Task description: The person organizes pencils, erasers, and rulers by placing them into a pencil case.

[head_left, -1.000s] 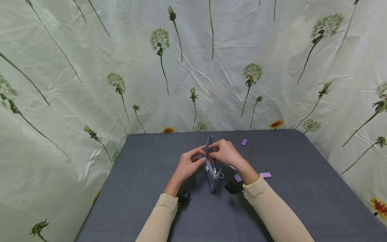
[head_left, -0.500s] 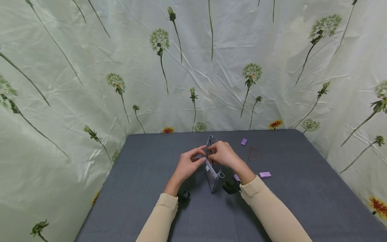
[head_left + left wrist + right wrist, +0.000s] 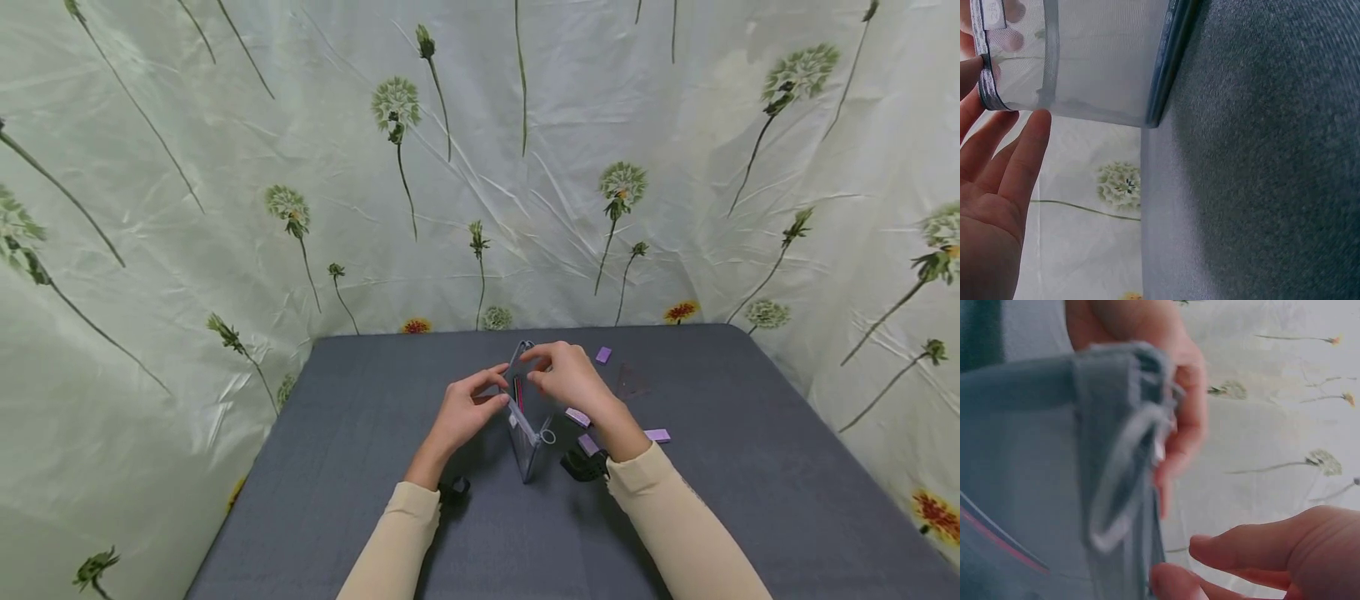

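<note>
Your sleeves (image 3: 678, 521), lower centre: cream. Pouch (image 3: 522, 447), centre: blue-grey. Blocks (image 3: 657, 436), right of centre: purple. Table (image 3: 375, 400): dark grey. Backdrop (image 3: 570, 83), top: pale, dandelion-printed.

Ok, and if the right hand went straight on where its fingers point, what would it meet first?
Probably the grey, see-through mesh pouch, at the rim the left hand pinches; the right hand's exact height against that rim is unclear.

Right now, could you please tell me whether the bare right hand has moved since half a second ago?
Yes: in the head view, the right hand has shifted rightward and slightly up, judged against the farthest purple rectangular block.
</note>
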`<state>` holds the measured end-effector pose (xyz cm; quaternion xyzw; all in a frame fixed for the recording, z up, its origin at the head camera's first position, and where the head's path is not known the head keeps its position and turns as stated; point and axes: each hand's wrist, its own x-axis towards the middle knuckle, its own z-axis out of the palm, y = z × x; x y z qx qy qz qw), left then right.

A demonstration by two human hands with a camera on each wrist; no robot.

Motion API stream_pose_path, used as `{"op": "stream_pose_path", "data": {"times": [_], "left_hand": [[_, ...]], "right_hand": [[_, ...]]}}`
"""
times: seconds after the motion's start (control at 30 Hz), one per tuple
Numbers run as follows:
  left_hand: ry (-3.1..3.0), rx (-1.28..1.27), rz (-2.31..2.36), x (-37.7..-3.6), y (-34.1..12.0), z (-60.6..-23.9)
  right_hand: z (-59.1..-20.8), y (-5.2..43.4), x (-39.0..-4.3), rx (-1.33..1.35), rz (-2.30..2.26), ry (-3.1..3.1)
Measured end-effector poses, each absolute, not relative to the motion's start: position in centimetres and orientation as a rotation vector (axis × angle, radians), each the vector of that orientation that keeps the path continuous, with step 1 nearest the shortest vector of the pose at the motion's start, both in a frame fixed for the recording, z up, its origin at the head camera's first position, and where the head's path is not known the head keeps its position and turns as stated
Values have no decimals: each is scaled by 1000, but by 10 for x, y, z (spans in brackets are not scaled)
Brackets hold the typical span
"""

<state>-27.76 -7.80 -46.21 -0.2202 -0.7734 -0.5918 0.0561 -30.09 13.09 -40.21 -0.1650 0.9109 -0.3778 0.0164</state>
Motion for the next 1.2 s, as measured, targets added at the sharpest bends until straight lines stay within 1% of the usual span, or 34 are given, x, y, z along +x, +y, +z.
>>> {"op": "stream_pose_path", "data": {"times": [0.23, 0.43, 0.6, 0.97, 1.2], "left_hand": [[-2359, -644, -1755, -280, -81, -466], [-2361, -647, -1786, -279, -83, -467], [-2351, -662, -1782, -278, -83, -465], [-2374, -619, -1769, -279, -81, -462], [-2375, -632, -1776, -278, -82, -462]], "right_hand": [[-395, 165, -302, -397, -1308, 2928], [-400, 202, -307, -285, -1322, 3004], [-404, 223, -309, -227, -1311, 3062], [-408, 235, -314, -219, -1273, 3097], [-417, 243, -317, -176, -1264, 3123]]}}
